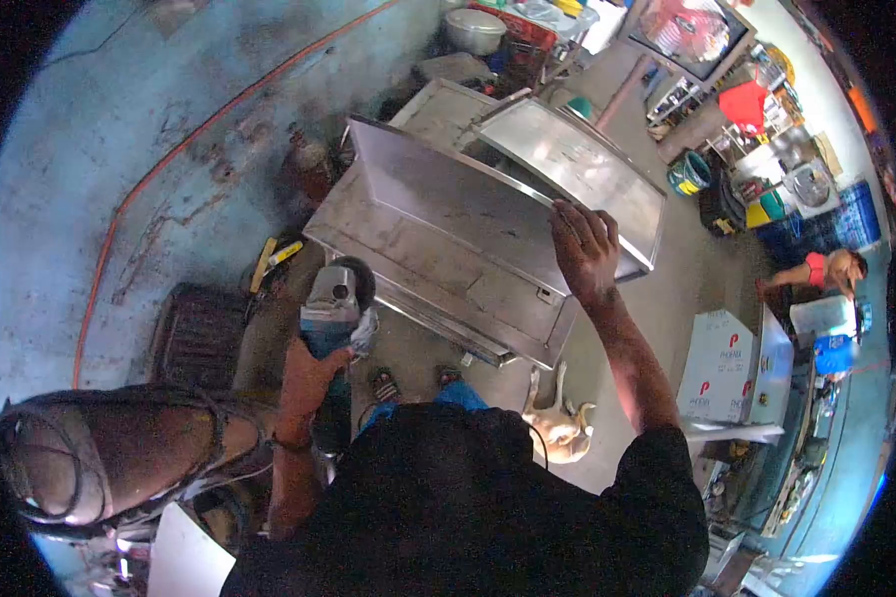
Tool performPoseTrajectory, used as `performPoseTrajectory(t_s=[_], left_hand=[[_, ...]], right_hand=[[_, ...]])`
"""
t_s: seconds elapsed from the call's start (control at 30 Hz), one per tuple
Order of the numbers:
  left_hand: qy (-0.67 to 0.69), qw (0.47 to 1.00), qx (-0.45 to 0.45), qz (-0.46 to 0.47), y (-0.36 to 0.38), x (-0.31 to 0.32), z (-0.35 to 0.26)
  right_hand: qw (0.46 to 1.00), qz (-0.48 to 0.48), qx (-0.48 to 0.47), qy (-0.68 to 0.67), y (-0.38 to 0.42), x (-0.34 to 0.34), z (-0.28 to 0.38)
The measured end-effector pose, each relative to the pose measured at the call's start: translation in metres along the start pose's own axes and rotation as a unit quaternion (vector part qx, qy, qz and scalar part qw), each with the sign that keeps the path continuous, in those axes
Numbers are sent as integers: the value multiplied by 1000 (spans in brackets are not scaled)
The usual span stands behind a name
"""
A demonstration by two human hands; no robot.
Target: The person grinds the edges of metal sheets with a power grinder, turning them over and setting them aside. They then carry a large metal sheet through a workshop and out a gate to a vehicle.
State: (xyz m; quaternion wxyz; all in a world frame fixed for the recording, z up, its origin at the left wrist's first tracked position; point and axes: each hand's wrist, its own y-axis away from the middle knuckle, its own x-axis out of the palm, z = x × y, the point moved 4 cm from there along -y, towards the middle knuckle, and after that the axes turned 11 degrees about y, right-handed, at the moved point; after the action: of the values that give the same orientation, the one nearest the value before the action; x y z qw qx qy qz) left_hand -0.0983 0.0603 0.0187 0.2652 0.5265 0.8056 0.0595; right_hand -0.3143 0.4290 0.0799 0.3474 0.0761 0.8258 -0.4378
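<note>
Holding a grinder in one hand, resting the other on a metal panel

The metal panel (448, 189) is standing tilted over the counter (508, 310), its long upper edge raised. At the right end of this edge is the right hand (584, 254), with fingers (565, 221) partly bent and a little spread. They seem to touch the edge, but I cannot tell if they grip it. The left hand (319, 370) has its fingers closed around the body of the grinder (329, 313). The grinder is beside the left end of the counter, apart from the panel; if its disc turns, I cannot tell.

I judge the present step as steadying the panel while the grinder is kept to the side. Any next move calls for a firm support of the panel, and for bare fingers well away from the disc.

Behind the panel leans another metal sheet (567, 149). On the floor lies a dog (558, 435), and farther right are a box (712, 368) with red marks and another person (839, 269).
</note>
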Motion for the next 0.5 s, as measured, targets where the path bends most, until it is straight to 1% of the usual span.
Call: performPoseTrajectory(t_s=[0.07,0.1,0.17,0.2,0.27,0.3,0.33,0.37,0.4,0.47,0.5], left_hand=[[-26,999,13,-17,7,-4,-6],[-20,999,10,-24,6,-7,-7],[-4,1000,-10,-9,6,-9,-5],[-1,1000,-12,-13,6,-11,0],[18,999,40,-12,2,-12,7],[20,999,41,-14,1,-14,9],[25,998,51,-13,1,-15,10],[32,998,61,-13,1,-17,9],[36,998,57,-17,4,-19,8],[1,999,-40,-37,11,-22,8],[6,998,-44,-42,10,-24,13]], right_hand=[[998,-17,35,-45,-9,1,5],[998,-21,27,-49,-18,3,11],[995,25,79,-56,-46,0,26],[995,75,47,-55,-61,2,37],[993,87,22,-73,-86,17,59],[991,99,1,-87,-95,24,67],[987,137,-28,-80,-98,32,73],[987,135,-33,-81,-100,40,76],[986,145,-34,-76,-99,50,80],[984,154,-41,-73,-93,65,82],[985,138,-44,-90,-89,69,78]])
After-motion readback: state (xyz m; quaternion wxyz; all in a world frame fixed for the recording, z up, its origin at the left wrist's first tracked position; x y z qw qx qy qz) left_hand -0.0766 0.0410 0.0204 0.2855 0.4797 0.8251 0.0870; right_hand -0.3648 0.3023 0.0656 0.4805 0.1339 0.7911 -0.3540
